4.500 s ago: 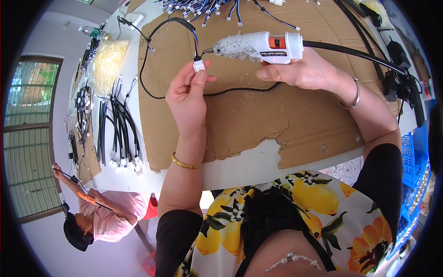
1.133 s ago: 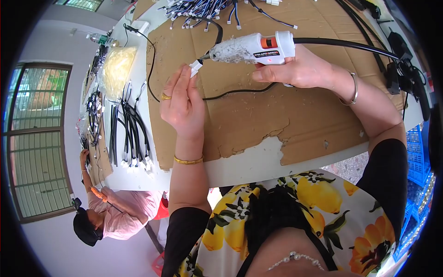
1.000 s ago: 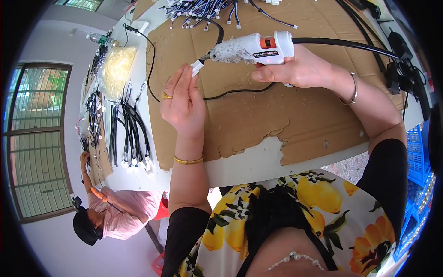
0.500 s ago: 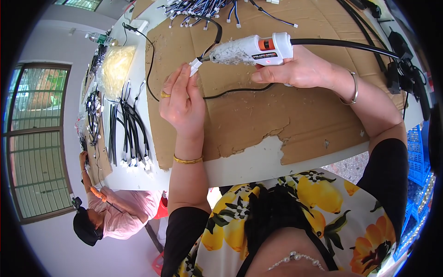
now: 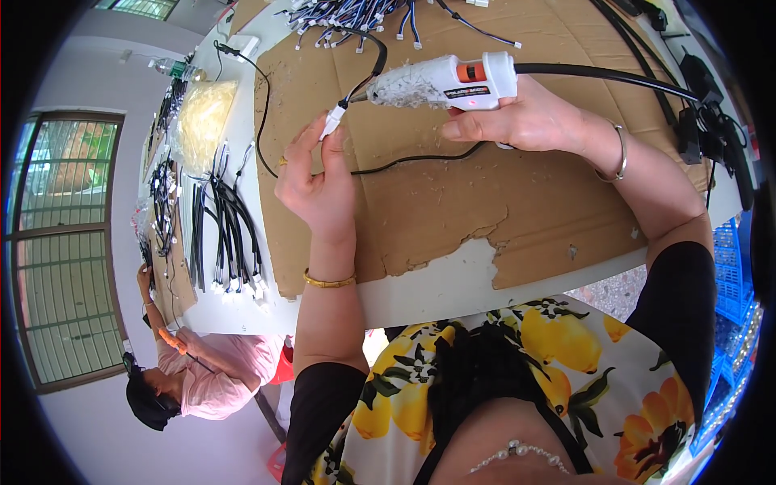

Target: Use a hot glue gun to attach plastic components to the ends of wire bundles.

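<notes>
While seemingly crosswise, glue gun (image 5: 436, 84) leftward

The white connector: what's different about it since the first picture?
The left hand has tipped the white connector: its lower end now points left instead of slightly right. Its black cable now leans up to the right, where it arched left before. Nothing was let go: the right hand still holds the white glue gun.

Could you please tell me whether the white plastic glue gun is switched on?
It appears on: a small red light glows on the side of the white plastic glue gun, held in the right hand.
</notes>
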Action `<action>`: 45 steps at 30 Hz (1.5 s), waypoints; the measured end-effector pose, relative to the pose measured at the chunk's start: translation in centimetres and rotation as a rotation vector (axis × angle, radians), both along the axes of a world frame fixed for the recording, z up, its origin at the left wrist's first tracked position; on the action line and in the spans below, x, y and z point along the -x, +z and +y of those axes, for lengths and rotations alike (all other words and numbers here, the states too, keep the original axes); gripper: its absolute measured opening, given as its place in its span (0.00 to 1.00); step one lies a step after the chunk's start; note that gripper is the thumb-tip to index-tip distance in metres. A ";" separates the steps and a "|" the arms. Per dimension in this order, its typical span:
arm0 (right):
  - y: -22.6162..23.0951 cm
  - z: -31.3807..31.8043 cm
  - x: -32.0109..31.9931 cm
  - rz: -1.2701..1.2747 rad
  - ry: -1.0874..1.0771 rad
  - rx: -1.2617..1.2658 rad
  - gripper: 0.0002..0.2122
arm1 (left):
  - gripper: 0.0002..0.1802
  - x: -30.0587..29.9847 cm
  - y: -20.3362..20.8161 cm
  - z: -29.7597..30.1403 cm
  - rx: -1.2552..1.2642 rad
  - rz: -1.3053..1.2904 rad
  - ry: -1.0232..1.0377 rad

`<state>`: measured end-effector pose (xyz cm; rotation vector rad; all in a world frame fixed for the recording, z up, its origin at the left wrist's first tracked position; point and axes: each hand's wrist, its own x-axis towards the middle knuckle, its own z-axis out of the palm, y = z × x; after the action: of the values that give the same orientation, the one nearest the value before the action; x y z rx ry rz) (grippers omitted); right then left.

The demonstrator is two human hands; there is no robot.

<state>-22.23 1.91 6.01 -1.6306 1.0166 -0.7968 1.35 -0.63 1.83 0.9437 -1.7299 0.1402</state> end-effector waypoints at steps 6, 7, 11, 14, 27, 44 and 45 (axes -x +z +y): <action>-0.5 -0.2 0.1 -0.082 0.021 0.044 0.09 | 0.09 -0.5 -0.6 -0.4 -0.565 0.573 -0.292; -0.6 -0.3 0.1 -0.091 0.009 0.054 0.08 | 0.09 -0.6 -0.7 -0.5 -0.652 0.643 -0.351; -1.1 -0.5 0.2 -0.107 0.014 0.126 0.08 | 0.10 -1.0 -1.3 -0.6 -0.858 0.871 -0.528; -1.0 -0.6 0.1 -0.080 0.008 0.088 0.09 | 0.11 -1.3 -1.5 -0.7 -0.897 0.923 -0.629; -0.8 -0.5 -0.1 -0.004 0.020 0.023 0.09 | 0.13 -1.3 -1.7 -0.3 -1.059 1.016 -0.789; -0.7 -0.6 0.0 0.123 0.023 -0.019 0.12 | 0.13 -0.9 -1.9 -0.1 -1.138 1.069 -0.912; -1.3 -0.8 0.1 0.101 0.034 0.005 0.13 | 0.13 -0.9 -1.9 -0.2 -1.138 1.069 -0.913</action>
<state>-22.29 1.10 4.68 -1.7017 1.0554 -0.7008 2.23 -0.80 -0.09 0.6183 -0.9256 -1.7569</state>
